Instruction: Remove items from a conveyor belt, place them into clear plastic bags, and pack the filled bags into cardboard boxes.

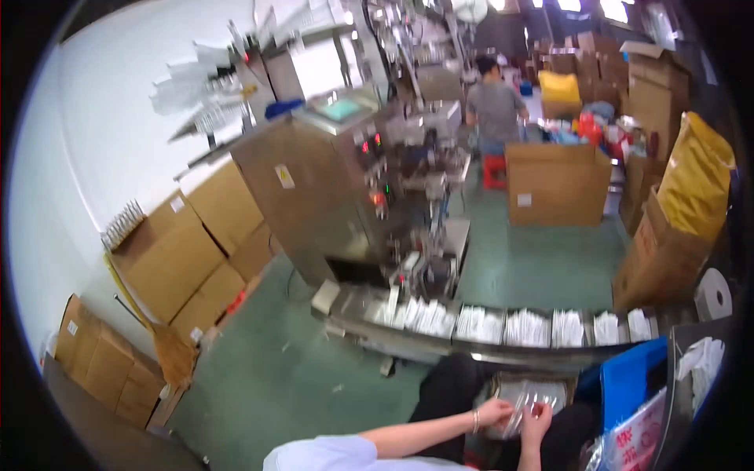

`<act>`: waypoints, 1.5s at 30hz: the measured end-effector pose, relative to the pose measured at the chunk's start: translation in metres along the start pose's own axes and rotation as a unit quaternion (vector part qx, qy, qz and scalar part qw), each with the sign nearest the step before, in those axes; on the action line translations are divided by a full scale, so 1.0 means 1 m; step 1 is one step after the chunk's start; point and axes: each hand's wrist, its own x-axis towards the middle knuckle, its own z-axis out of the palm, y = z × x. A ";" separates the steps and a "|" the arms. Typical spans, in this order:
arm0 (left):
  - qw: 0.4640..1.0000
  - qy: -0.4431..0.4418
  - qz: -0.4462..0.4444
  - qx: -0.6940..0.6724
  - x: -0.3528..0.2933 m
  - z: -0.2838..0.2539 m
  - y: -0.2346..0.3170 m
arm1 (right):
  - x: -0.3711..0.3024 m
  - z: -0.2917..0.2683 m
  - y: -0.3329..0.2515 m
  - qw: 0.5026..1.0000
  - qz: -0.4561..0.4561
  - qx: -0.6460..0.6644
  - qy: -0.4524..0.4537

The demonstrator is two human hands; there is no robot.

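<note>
Transparent, glossy plastic film (pixel 515 421) is held on the near side of the curved metal conveyor (pixel 503 355). By the left hand (pixel 495 412) and the right hand (pixel 537 420), it is pinched with fingers curled nearly closed. On the conveyor, thin white packets (pixel 528 328) are stacked in upright rows. Before its right end, smooth blue plastic (pixel 632 381) is placed; beyond its left part, a boxy metal machine (pixel 314 188) is seen.
</note>
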 end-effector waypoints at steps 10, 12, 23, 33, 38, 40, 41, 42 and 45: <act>0.999 -0.002 -0.043 0.017 0.005 0.019 0.059 | 0.016 -0.030 -0.094 0.973 0.091 0.098 -0.190; 0.995 -0.054 -0.056 0.059 0.012 0.019 0.062 | 0.023 -0.042 -0.113 0.965 0.133 0.086 -0.209; 0.971 -0.233 -0.040 0.039 0.024 0.037 0.042 | 0.020 -0.080 -0.080 0.909 0.302 0.165 -0.236; 0.984 -0.174 -0.023 0.030 0.029 0.025 0.060 | 0.032 -0.057 -0.092 0.903 0.327 0.221 -0.168; 0.987 -0.145 -0.034 0.057 0.023 0.015 0.071 | 0.028 -0.040 -0.094 0.928 0.282 0.203 -0.135; 0.989 -0.125 -0.026 0.075 0.017 0.015 0.075 | 0.027 -0.036 -0.102 0.941 0.257 0.174 -0.133; 0.989 -0.115 -0.017 0.097 0.014 0.017 0.073 | 0.024 -0.039 -0.106 0.943 0.251 0.169 -0.138; 0.979 -0.154 0.009 0.133 0.013 0.016 0.084 | 0.024 -0.041 -0.106 0.942 0.261 0.158 -0.141; 0.972 -0.232 0.002 0.024 0.017 0.031 0.068 | 0.010 -0.056 -0.096 0.940 0.289 0.150 -0.100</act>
